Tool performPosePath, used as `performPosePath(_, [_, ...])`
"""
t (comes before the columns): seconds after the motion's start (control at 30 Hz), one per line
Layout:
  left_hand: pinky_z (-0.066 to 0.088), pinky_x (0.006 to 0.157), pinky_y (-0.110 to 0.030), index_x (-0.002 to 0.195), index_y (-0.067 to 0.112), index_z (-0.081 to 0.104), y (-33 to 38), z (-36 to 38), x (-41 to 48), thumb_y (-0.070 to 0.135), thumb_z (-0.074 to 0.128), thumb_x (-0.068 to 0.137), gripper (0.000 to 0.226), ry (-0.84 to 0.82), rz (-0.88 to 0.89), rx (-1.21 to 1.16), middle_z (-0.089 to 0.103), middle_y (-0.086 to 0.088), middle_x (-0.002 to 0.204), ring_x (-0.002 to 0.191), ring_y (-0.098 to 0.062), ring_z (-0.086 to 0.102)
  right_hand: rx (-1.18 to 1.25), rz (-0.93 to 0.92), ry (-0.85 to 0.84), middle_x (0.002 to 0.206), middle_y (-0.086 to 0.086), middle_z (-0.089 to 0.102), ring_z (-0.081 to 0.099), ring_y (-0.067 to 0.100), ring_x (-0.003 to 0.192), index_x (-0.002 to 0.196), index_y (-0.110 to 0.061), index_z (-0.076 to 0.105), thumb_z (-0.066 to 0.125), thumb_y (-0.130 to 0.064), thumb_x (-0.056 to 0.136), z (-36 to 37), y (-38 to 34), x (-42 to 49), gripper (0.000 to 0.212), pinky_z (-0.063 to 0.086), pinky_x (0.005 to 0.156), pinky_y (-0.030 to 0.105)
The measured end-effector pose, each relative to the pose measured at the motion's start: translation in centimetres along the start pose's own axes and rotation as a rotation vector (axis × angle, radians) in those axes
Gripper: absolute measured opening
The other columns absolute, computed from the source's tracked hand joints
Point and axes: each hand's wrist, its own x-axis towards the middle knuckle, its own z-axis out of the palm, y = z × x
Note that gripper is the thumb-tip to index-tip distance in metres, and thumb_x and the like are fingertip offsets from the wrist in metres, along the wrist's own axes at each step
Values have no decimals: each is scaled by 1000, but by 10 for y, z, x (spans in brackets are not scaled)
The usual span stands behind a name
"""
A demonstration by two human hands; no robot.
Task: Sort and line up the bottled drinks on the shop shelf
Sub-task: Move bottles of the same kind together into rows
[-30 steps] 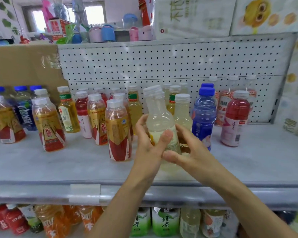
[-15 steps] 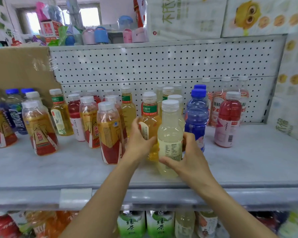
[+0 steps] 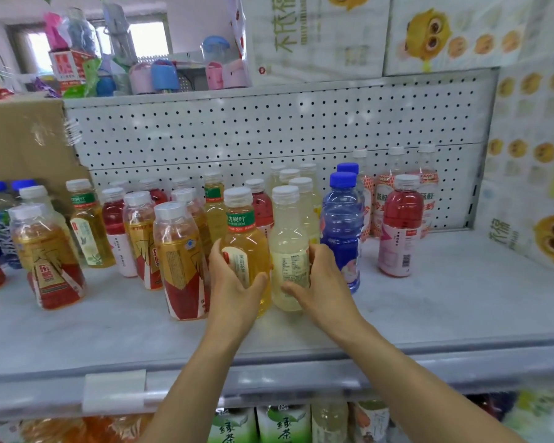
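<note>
On the grey shelf (image 3: pixel 445 302) many bottled drinks stand upright. My left hand (image 3: pixel 234 282) grips a yellow tea bottle with a green label band (image 3: pixel 247 241) near the shelf's front middle. Right beside it stands a pale cloudy bottle (image 3: pixel 288 238), which my right hand (image 3: pixel 320 282) holds low on its body. The two bottles touch side by side. A red-and-gold labelled tea bottle (image 3: pixel 181 260) stands just left of my left hand. A blue bottle (image 3: pixel 343 228) stands just right of my right hand.
More amber, red and yellow bottles (image 3: pixel 115 228) crowd the left half; a pink-red bottle (image 3: pixel 398 228) stands alone at right. A pegboard back wall (image 3: pixel 269 132) closes the rear, tissue packs (image 3: pixel 534 199) the right side. Green-labelled bottles (image 3: pixel 282 423) fill the shelf below.
The pale bottle, tilted and held up by both hands a second ago, now stands upright on the shelf. My left hand has moved onto the yellow tea bottle, which now stands at the front beside it.
</note>
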Motion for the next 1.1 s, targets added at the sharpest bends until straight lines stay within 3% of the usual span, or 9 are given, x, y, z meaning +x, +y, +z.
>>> performPosePath(0.07, [25, 115, -28, 157, 24, 8, 3, 2, -9, 13, 75, 86, 98, 86, 61, 46, 25, -1, 157, 143, -13, 26, -21, -52, -27, 119, -8, 54, 55, 8, 106, 123, -23, 48, 76, -27, 85, -16, 10, -5, 48, 53, 89, 33])
performPosePath(0.17, [19, 117, -14, 154, 17, 16, 11, 13, -26, 9, 76, 83, 93, 263, 349, 101, 22, 4, 153, 142, -2, 19, 0, -127, 89, 96, -14, 61, 58, 4, 84, 104, -24, 61, 71, -28, 89, -50, 25, -12, 19, 53, 73, 24])
performPosePath(0.3, [23, 117, -18, 150, 19, 26, 41, 44, -31, 20, 72, 87, 78, 148, 617, 47, 31, 1, 149, 142, -8, 29, 217, -152, 243, 91, -11, 66, 61, 5, 79, 97, -28, 61, 64, -17, 95, -102, 27, 11, 11, 50, 70, 15])
performPosePath(0.47, [26, 111, -14, 150, 40, 16, 91, 87, 5, 28, 65, 95, 75, -40, 515, 37, 25, 9, 156, 141, 2, 27, 51, -280, 273, 108, -4, 61, 57, 0, 90, 117, -20, 58, 55, -21, 100, -146, 11, 98, 17, 42, 75, 5])
performPosePath(0.57, [33, 116, -37, 155, 31, 15, 108, 105, 35, 34, 59, 99, 72, -127, 353, 48, 28, 5, 159, 142, -9, 32, -200, -254, 17, 133, 7, 50, 55, 18, 113, 133, -18, 54, 50, -25, 102, -157, 1, 150, 31, 45, 94, 27])
performPosePath(0.67, [40, 107, -36, 153, 25, 26, 110, 113, 49, 36, 56, 101, 61, -209, 264, 58, 47, 4, 143, 130, -17, 47, -398, -212, -259, 142, 11, 43, 50, 27, 124, 141, -17, 49, 50, -30, 103, -154, -2, 179, 40, 38, 97, 31])
performPosePath(0.8, [51, 95, -40, 146, 25, 36, 109, 116, 48, 31, 49, 104, 44, -151, 304, 98, 57, 4, 124, 106, -16, 59, -538, -275, -413, 116, 16, 59, 52, 27, 96, 121, -1, 57, 54, -23, 101, -145, -2, 190, 31, 41, 81, 32])
performPosePath(0.97, [41, 74, -11, 145, 33, 41, 106, 106, 33, 40, 44, 104, 41, -101, 347, 176, 56, 14, 114, 93, 8, 54, -481, -319, -337, 127, 15, 59, 57, 31, 110, 126, -4, 64, 65, -22, 94, -150, -2, 190, 36, 46, 97, 44])
performPosePath(1.1, [41, 77, -11, 144, 36, 43, 110, 93, 19, 39, 45, 104, 40, -104, 349, 167, 54, 17, 110, 93, 10, 53, -439, -373, -370, 111, 21, 67, 61, 36, 101, 113, 1, 67, 69, -23, 91, -165, 0, 180, 32, 49, 91, 49])
